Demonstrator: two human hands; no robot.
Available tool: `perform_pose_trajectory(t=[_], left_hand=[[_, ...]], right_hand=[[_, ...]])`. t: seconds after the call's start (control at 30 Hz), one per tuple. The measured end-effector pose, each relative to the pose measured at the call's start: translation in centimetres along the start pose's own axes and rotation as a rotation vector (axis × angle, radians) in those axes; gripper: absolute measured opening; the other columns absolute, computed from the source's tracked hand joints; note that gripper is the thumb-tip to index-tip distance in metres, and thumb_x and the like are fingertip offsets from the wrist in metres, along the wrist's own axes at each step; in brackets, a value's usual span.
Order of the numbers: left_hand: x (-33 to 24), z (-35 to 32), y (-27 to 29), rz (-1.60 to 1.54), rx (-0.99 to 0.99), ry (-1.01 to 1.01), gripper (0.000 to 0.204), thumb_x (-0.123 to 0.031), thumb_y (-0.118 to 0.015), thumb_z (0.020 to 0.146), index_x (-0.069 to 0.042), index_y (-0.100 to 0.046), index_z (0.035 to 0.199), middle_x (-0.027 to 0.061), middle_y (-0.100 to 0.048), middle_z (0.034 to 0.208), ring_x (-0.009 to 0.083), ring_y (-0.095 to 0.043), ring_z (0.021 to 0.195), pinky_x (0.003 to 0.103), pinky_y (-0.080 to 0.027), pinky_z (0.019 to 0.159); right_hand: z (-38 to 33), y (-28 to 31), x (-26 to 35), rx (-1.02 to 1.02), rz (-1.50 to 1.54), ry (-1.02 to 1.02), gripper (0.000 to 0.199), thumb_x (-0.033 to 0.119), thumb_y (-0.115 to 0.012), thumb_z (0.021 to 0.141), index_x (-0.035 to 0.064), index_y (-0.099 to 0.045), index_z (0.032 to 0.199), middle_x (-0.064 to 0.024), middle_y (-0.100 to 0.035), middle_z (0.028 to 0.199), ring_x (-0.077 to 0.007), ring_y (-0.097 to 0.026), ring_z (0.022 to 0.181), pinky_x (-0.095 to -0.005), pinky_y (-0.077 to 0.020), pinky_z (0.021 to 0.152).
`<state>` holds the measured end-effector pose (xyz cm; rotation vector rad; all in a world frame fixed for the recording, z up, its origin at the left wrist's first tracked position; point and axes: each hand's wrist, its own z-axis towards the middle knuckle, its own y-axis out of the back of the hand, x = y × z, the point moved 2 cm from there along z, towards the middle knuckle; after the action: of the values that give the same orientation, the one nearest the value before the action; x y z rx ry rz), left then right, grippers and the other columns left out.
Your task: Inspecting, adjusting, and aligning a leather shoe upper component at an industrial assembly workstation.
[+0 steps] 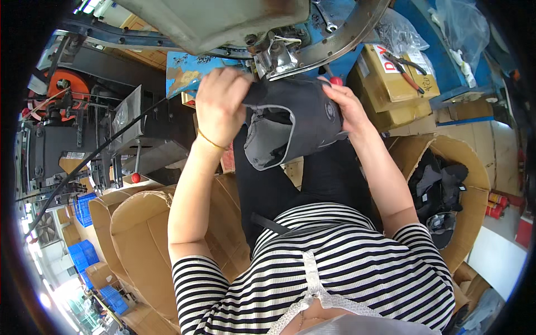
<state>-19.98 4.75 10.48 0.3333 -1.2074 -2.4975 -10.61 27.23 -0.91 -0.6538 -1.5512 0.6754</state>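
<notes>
In the head view, the left hand [219,106] is gripping the upper left edge of a black shoe upper [290,120] at the centre top of the frame, fingers curled tight and clamped on the fabric. The right hand [347,106] is pressing against the upper's right side, fingers together and wrapped on the material. The upper, with its grey lining facing down, is sitting just under the metal head [276,53] of a machine [223,19] that is filling the top of the frame and hiding the upper's top edge. A red knob [336,80] is peeking out just above the right fingers. Cardboard bins [139,234] are standing at lower left; another bin [472,201] at right is holding dark pieces [438,187]. Yellowish boxes [391,84] with pliers [406,64] on top are lying at upper right.
</notes>
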Motion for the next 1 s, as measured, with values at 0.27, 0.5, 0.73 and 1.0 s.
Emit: perform_pose_trajectory(t=[0.27, 0.5, 0.73, 1.0], left_hand=[[-1.1, -0.6, -0.6, 0.098, -0.262, -0.119, 0.031, -0.003, -0.061, 0.058, -0.005, -0.063, 0.089, 0.0057, -0.057, 0.09, 0.025, -0.057, 0.084, 0.036, -0.045, 0.074], [-1.9, -1.3, -0.6, 0.229, -0.402, -0.224, 0.02, -0.009, -0.066, 0.06, -0.009, -0.066, 0.081, 0.0005, -0.061, 0.087, 0.0155, -0.06, 0.08, 0.03, -0.044, 0.069], [-1.7, -1.8, -0.8, 0.235, -0.414, -0.184, 0.02, -0.011, -0.067, 0.062, -0.012, -0.067, 0.082, -0.0014, -0.061, 0.087, 0.0149, -0.059, 0.081, 0.03, -0.041, 0.073], [-1.0, -0.5, -0.1, -0.085, -0.118, 0.003, 0.039, 0.005, -0.057, 0.051, -0.007, -0.062, 0.088, 0.0024, -0.06, 0.093, 0.0257, -0.054, 0.09, 0.038, -0.038, 0.079]], right_hand=[[0.9, 1.9, -1.3, 0.005, 0.001, -0.011, 0.033, 0.016, -0.059, 0.092, -0.0041, -0.058, 0.119, -0.008, -0.065, 0.109, -0.0146, -0.064, 0.095, -0.0282, -0.0503, 0.086], [0.8, 1.8, -1.0, 0.106, -0.013, 0.028, 0.027, 0.01, -0.056, 0.091, -0.0105, -0.062, 0.107, -0.0031, -0.052, 0.121, -0.0168, -0.057, 0.107, -0.0294, -0.0459, 0.092], [0.8, 1.7, -1.0, 0.118, -0.035, 0.041, 0.027, 0.011, -0.057, 0.091, -0.0109, -0.063, 0.106, -0.0048, -0.051, 0.123, -0.0176, -0.056, 0.108, -0.0304, -0.0452, 0.093], [-0.5, 2.0, -0.7, 0.027, -0.084, -0.101, 0.034, 0.018, -0.061, 0.091, -0.0036, -0.061, 0.116, -0.0098, -0.067, 0.106, -0.0156, -0.066, 0.091, -0.0285, -0.0514, 0.084]])
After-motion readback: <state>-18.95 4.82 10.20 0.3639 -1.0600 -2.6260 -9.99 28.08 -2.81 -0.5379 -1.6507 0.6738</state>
